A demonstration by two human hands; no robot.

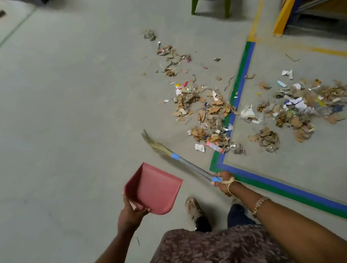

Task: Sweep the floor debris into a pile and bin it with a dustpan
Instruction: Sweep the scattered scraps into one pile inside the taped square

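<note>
Here, a person stands on a grey concrete floor (65, 118) with a tool in each hand. The left hand (133, 213) grasps the rear rim of a pink dustpan (154, 189), thumb over the edge and fingers curled beneath. The pan is held in front of the body with its flat inside facing up.

The right hand (224, 182) is wrapped round the blue end of the broom (191, 167), and a loop of string lies over that wrist. The grey handle slants away and to the left. The straw bristles (155, 143) are blurred and sit just beside the near end of the debris, without clearly touching it.

The debris (206, 116) is torn cardboard, paper scraps and wrappers. It lies in a loose band running away from the person along the left of a green and blue tape line (239, 89), and some pieces overlap the tape. A second spread of scraps (302, 110) lies to the right of that line, apart from the first. Neither is gathered into one heap, and the dustpan holds none of it.

A yellow line (259, 8) continues the tape line toward the far part of the floor. Beside it stand two green legs (228, 0) of a piece of furniture. A blue and yellow rack (289, 10) occupies the far right corner. A shoe (193, 208) shows between the two arms, and a bracelet (258, 203) circles the right forearm.
</note>
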